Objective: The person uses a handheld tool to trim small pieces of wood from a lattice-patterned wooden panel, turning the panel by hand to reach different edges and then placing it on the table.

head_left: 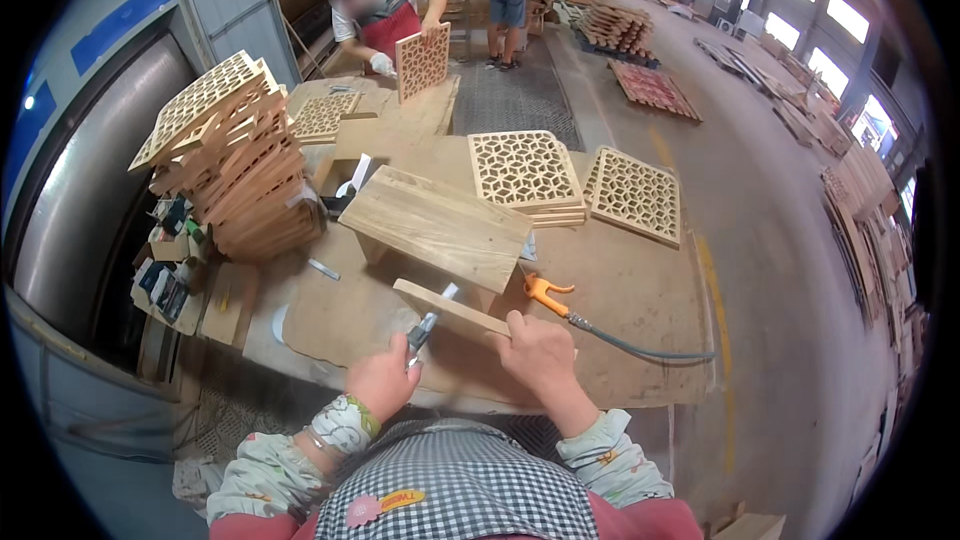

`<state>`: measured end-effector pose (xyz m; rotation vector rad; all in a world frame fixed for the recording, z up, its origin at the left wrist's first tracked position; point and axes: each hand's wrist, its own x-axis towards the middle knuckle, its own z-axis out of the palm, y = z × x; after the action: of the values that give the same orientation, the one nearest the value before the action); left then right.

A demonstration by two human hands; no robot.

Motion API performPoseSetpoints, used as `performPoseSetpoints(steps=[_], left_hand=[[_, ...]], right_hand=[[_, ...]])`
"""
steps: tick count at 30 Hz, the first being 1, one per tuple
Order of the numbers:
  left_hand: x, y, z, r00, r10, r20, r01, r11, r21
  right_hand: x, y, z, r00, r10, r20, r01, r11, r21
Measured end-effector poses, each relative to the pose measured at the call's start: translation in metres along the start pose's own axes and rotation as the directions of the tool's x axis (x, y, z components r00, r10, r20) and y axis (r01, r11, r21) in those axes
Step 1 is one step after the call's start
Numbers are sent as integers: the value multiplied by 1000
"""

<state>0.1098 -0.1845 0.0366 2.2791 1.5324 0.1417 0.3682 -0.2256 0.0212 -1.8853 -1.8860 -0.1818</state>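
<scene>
A wooden board (445, 308), seen mostly along its narrow edge, is tilted up in front of me. My right hand (540, 352) is closed around its right end. Beside the board's left part, my left hand (383, 378) grips a slim grey metallic hand tool (422, 330) whose exact kind I cannot make out. Just beyond is a low wooden stand (440, 225) with a flat top. An orange air blow gun (548, 292) with a dark hose lies right of the stand.
Lattice wooden panels (525, 168) are piled at the table's far side, with another lattice panel (637, 195) beside them. At left leans a tall stack of panels (250, 165). A small pale strip (323, 269) lies on the table. Across it, a co-worker (385, 10) holds a lattice panel.
</scene>
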Motion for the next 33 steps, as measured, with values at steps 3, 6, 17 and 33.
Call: performPoseSetpoints(steps=[3,6,17,33], left_hand=[[5,11,9,999,-44,-32,46,998,46],[8,8,19,994,-66,-88,67,998,5],[6,6,13,997,-44,-56,40,997,-71],[-30,-34,13,934,-62,352,332,513,-791]], right_hand=[[2,5,3,999,-20,-30,21,999,24],[5,3,4,999,-6,-45,7,1000,23],[13,18,13,999,-37,-29,35,995,-90],[26,33,10,991,30,131,-11,990,-143]])
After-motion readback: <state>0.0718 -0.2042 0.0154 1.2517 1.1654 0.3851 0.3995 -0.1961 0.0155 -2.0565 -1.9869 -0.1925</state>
